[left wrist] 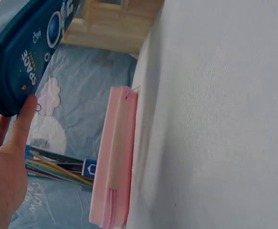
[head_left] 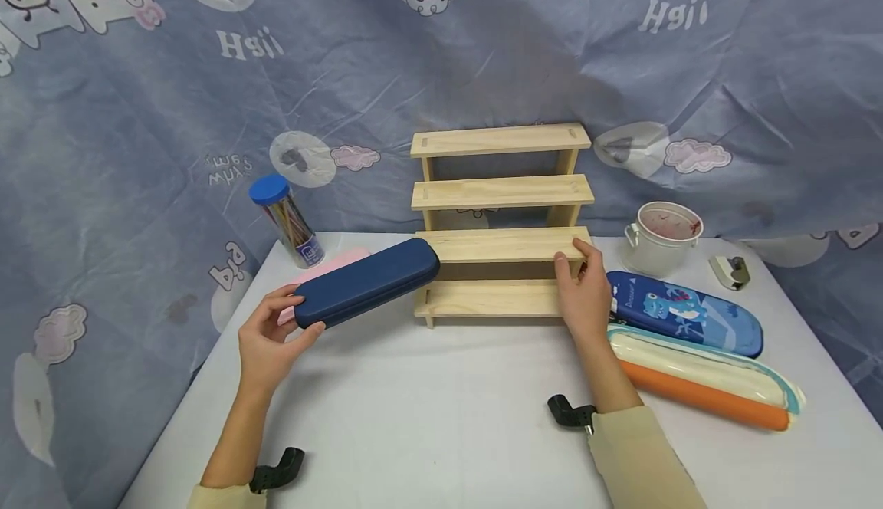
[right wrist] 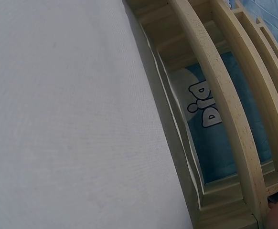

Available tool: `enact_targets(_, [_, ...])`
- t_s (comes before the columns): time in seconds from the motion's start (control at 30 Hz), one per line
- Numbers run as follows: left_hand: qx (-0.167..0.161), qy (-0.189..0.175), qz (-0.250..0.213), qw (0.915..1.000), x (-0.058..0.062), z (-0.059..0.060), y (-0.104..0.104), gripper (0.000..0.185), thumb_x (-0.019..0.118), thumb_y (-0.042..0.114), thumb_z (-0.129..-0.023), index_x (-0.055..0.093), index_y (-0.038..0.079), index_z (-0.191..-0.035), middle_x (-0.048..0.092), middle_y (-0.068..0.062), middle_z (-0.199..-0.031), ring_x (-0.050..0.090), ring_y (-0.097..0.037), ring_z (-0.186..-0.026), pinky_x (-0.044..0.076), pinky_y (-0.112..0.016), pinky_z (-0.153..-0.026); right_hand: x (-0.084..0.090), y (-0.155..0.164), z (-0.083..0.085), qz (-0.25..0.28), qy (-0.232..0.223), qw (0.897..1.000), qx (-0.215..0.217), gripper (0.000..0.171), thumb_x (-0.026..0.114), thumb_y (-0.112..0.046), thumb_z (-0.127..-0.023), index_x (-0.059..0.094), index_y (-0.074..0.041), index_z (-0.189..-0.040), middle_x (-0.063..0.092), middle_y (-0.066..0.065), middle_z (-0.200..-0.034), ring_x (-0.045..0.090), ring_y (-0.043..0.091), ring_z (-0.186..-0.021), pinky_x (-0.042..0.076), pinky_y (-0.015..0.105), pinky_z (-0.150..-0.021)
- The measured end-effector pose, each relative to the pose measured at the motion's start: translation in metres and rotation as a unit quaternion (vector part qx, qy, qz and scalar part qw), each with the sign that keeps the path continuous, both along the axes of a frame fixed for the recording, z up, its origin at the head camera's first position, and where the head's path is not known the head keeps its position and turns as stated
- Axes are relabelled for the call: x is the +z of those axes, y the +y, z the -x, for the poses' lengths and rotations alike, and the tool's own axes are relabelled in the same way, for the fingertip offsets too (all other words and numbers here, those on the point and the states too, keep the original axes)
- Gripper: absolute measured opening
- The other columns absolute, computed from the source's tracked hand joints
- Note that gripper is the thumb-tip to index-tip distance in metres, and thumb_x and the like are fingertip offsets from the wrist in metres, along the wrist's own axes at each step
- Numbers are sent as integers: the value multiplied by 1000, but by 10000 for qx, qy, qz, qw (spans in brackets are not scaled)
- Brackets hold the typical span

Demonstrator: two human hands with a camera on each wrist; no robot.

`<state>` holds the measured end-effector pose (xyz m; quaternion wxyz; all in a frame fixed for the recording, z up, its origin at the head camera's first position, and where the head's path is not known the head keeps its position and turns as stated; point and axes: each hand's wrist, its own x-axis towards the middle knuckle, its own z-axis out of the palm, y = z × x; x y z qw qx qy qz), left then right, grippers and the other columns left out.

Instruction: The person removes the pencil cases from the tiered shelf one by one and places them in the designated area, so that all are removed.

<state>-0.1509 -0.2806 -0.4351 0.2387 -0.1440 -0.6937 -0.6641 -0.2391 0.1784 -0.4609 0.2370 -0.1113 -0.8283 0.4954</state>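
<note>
While the left hand [head_left: 265, 340] grips the navy case [head_left: 366, 282], a pink case [head_left: 331, 262] (mostly hidden) lies behind.

table: white table [head_left: 428, 402], under both hands
wooden shelf: stepped wooden shelf [head_left: 502, 244] stands at the far middle, touching the right hand [head_left: 585, 290]
pink case: pink case [left wrist: 114, 162] lies flat beyond the left hand [head_left: 265, 336]
tube: blue-capped tube [head_left: 286, 221] of sticks, far beyond the left hand
right of the right hand: blue monster case [head_left: 683, 312], orange-and-cream case [head_left: 704, 379], white cup [head_left: 664, 238], small stapler [head_left: 731, 271]
</note>
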Motion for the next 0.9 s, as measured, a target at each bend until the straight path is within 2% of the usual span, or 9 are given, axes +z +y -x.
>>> enact_targets(0.23, [162, -84, -86, 9998, -5, -9, -10, 50, 76, -23, -64, 59, -14, -110, 48, -26, -132, 52, -32, -118, 51, -32, -87, -2, -2, 1, -41, 3, 10000, 10, 58, 52, -56, -92, 46, -25, -141, 51, 8, -138, 52, 28, -115, 41, 49, -95])
enact_targets(0.4, [244, -175, -217, 9993, -8, -15, -17, 51, 76, -24, -64, 58, -17, -111, 46, -28, -132, 50, -33, -120, 51, -33, -88, -1, 0, 0, -36, 26, 10000, -51, 58, 52, -55, -93, 46, -24, -141, 50, 8, -140, 51, 28, -119, 40, 51, -98])
enact_targets(0.77, [761, -684, -227, 9945, -19, -32, -34, 52, 79, -21, -63, 61, -15, -111, 48, -26, -133, 54, -28, -117, 52, -29, -84, -4, -1, 1, -56, 85, 9999, 10, 58, 52, -56, -92, 46, -25, -140, 51, 7, -138, 52, 27, -114, 41, 49, -92])
enact_targets(0.9, [850, -846, -149, 9927, -23, -35, -39, 52, 79, -20, -64, 62, -13, -112, 49, -23, -132, 55, -28, -115, 52, -28, -84, -1, 0, 0, -30, 83, 10000, 27, 58, 52, -56, -92, 46, -25, -141, 50, 6, -140, 51, 27, -117, 41, 49, -95])
